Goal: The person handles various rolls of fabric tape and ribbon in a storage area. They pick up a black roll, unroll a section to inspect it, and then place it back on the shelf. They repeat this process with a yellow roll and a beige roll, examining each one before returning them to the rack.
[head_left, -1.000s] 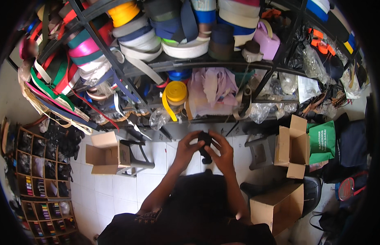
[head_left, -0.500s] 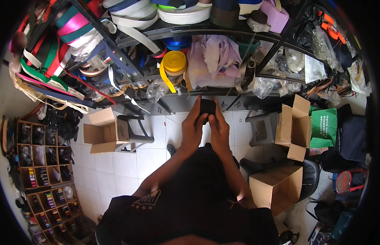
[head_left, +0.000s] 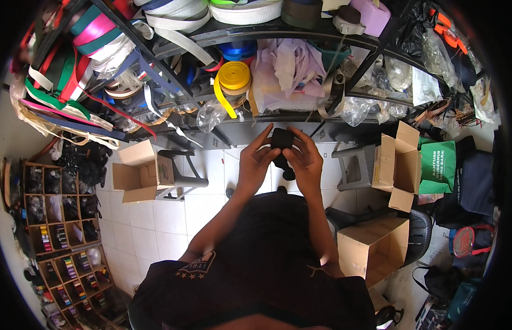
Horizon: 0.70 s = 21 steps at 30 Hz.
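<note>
Between my two hands, in front of the shelf, is a small black block-like thing (head_left: 282, 138) with a squarish top; its exact kind I cannot make out. My left hand (head_left: 255, 165) holds its left side, thumb bent in at the near edge and index finger stretched forward. On the opposite side my right hand (head_left: 306, 164) grips it the same way, the thumb close to the other thumb. More black material hangs below the thumbs, partly hidden by the fingers.
Ahead stands a black metal shelf (head_left: 250, 33) with a yellow webbing roll (head_left: 234, 76), pale cloth (head_left: 289, 71) and straps. Open cardboard boxes stand left (head_left: 139, 171) and right (head_left: 372, 250), near a grey stool (head_left: 358, 168). A wooden thread rack (head_left: 61, 217) is at far left.
My hands have moved slightly apart and their fingers have spread wider. More of the black thing's top shows between them. The view has shifted a little.
</note>
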Available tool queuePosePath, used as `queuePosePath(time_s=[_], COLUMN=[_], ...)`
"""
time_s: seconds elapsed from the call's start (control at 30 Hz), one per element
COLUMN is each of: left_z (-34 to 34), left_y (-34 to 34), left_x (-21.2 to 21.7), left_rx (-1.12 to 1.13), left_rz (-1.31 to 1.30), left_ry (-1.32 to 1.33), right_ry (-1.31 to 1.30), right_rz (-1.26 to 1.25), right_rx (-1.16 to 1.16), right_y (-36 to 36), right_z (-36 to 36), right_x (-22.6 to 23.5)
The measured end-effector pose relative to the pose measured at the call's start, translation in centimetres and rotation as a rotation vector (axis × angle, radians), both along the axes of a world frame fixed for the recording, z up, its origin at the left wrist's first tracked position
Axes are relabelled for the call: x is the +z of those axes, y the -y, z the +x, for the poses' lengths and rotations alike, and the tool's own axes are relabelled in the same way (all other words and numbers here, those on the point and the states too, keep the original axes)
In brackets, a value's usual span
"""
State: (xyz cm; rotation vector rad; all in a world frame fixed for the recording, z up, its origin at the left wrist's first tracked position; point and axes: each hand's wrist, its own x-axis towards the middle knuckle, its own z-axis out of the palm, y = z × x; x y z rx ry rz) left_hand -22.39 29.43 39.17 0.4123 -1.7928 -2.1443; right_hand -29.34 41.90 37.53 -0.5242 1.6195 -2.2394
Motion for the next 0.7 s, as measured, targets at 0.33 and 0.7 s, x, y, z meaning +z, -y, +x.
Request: queuePosePath(time_s=[0.33,0.7], left_z=[-0.5,0.2], left_y=[1.6,1.5], left_x=[-0.4,0.7], left_rx=[-0.089,-0.167], left_rz=[0.196,0.115], left_ry=[0.161,0.024], right_ry=[-0.267,-0.063], right_rz=[0.065,0.161], right_rx=[0.039,0.059], right_y=[-0.8,-1.3], right_z=[-0.8,-0.7], right_x=[-0.4,0.4])
